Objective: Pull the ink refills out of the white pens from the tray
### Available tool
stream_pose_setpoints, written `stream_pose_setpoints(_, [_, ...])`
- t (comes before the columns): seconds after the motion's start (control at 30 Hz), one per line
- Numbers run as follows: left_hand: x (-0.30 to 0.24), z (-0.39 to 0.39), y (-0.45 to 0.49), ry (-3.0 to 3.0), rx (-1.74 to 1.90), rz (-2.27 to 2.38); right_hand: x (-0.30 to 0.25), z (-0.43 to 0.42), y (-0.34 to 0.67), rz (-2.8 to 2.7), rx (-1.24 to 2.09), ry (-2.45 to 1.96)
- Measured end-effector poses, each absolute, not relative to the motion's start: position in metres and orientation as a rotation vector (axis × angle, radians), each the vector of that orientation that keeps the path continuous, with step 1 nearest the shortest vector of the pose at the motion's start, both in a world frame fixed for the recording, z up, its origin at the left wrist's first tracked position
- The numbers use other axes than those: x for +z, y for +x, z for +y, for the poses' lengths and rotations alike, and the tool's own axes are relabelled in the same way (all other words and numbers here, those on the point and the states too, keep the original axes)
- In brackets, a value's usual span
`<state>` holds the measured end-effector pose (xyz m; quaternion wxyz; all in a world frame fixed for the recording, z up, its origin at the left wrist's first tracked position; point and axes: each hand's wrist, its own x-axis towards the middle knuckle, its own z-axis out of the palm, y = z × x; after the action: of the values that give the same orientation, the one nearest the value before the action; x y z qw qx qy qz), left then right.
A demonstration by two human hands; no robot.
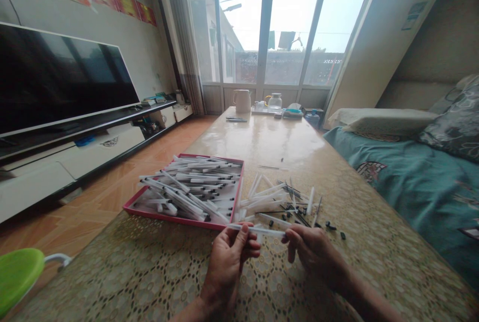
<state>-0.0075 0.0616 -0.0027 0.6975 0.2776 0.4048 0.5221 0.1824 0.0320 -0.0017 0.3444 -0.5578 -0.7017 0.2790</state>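
A white pen [267, 232] lies level between my hands, above the near part of the table. My left hand [232, 252] pinches its left part between thumb and fingers. At its right end, the fingertips of my right hand [307, 244] close around the tip; whether a small cap sits inside them is hidden. Just beyond, to the right, is a loose pile of clear-white pen barrels [264, 197], thin dark refills [292, 190] and small black caps [290, 208]. To the left, a red-rimmed tray [134, 203] holds many white pens [187, 192] with black ends.
The long table [157, 272] has a patterned cover. At its far end stand a beige jug [242, 101], a glass pitcher [275, 101] and a tissue pack [293, 111]. A green stool [18, 277] is at the lower left, a bed [404, 177] along the right.
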Motion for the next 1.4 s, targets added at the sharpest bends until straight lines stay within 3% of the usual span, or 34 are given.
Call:
stream_pose_setpoints(0.43, [-0.003, 0.062, -0.007, 0.63, 1.169, 0.897, 0.002, 0.032, 0.181, -1.772, 0.769, -1.427])
stream_pose_setpoints(1.1, [0.0, 0.062, -0.006, 0.604, 1.186, 0.903, 0.0, 0.036, 0.176, -1.224, 1.388, -1.213])
stream_pose_setpoints(1.4, [0.01, 0.062, -0.011, 0.54, 1.275, 0.918, 0.005, 0.042, 0.215, -0.936, 1.133, -1.329])
